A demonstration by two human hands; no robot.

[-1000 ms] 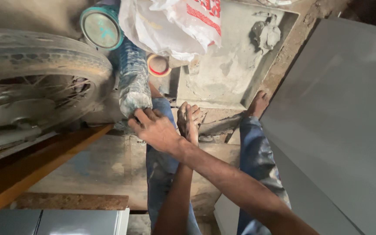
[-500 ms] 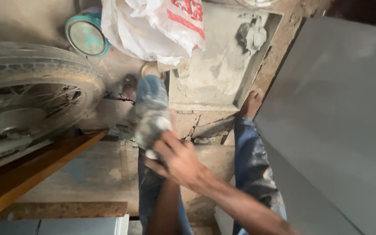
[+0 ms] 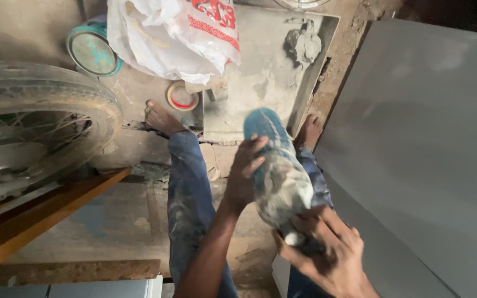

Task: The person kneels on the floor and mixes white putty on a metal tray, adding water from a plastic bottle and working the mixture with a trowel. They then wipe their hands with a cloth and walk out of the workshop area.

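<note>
A dusty plastic bottle (image 3: 280, 176) with a blue bottom is held in front of me above my knees, its neck pointing toward me. My left hand (image 3: 245, 174) wraps its left side at mid-body. My right hand (image 3: 324, 251) closes around the neck and cap end from below. My legs in stained blue jeans (image 3: 189, 193) and my bare feet (image 3: 161, 118) stand on the dirty floor beneath.
A dusty tyre and spoked wheel (image 3: 45, 110) stands at the left, with an orange wooden bar (image 3: 51, 212) below it. A white plastic bag (image 3: 167, 38), a teal round tin (image 3: 92, 52), a tape roll (image 3: 182, 96) and a grey tray (image 3: 266, 72) lie ahead. A grey panel (image 3: 426, 143) fills the right.
My right hand has carried the bottle from beside the wheel over to the right and closer to me. My left hand has come up and taken hold of its side.
</note>
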